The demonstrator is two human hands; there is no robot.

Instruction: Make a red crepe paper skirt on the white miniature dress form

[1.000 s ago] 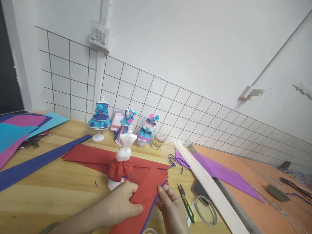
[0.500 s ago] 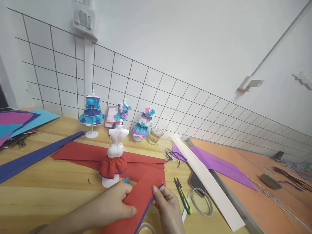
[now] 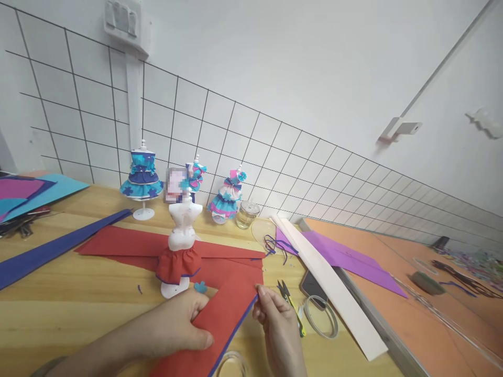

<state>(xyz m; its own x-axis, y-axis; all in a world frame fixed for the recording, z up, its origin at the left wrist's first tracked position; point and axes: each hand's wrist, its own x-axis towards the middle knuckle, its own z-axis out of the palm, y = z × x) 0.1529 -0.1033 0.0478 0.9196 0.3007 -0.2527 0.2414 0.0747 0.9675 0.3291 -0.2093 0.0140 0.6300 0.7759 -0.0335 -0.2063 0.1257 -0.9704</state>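
A red strip (image 3: 223, 314), paper or fabric, lies across my lap side of the table with a thin blue trim (image 3: 234, 335) along its right edge. My left hand (image 3: 184, 324) grips its left side, thumb on top and fingers curled underneath. At the strip's far right corner, my right hand (image 3: 277, 319) pinches the trimmed edge between thumb and fingertips. Just beyond stands a small white dress-form mannequin (image 3: 183, 230) in a gathered red skirt (image 3: 178, 265) with blue hem. A blue flower cutout (image 3: 200, 287) lies beside its base.
Thread snips (image 3: 291, 309) and a tape roll (image 3: 321, 317) lie right of my right hand, near a phone (image 3: 313, 288) and a long pale strip (image 3: 330, 288). Dressed mannequins (image 3: 142, 183) and a glass jar (image 3: 247, 214) stand behind. A second tape roll (image 3: 244, 361) sits at the front.
My right hand has slid slightly up and right along the trimmed edge to the strip's corner. The left hand keeps its hold. The whole view has shifted a little.
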